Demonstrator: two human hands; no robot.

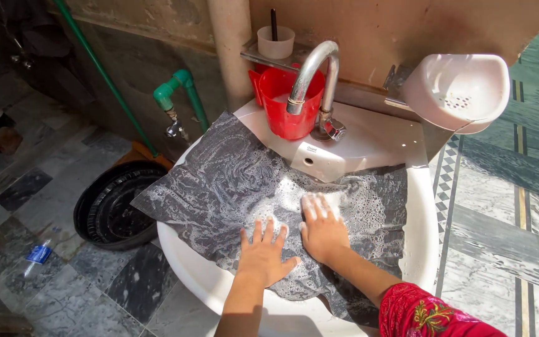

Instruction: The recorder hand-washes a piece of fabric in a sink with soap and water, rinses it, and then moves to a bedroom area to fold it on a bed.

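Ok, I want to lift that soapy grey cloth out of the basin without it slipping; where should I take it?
Probably the cloth's free left corner, which overhangs the white basin's rim. Come from the left, outside the basin. That edge hangs clear with nothing on it, while the left hand and right hand press the foamy middle flat.

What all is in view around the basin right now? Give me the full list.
soapy cloth: one, dark grey, spread across the basin, foam on it
wash basin: one, white, centre
tap: one, chrome, at basin back
red jug: one, red, under the tap spout
cup: one, pale, on the shelf behind, dark stick in it
soap dish: one, white, on the wall at right
green pipe: one, with a small valve, left of basin
black tub: one, on floor at left
plastic bottle: one, clear, blue label, on floor
left hand: flat on the cloth
right hand: flat on the cloth, foamy, red sleeve
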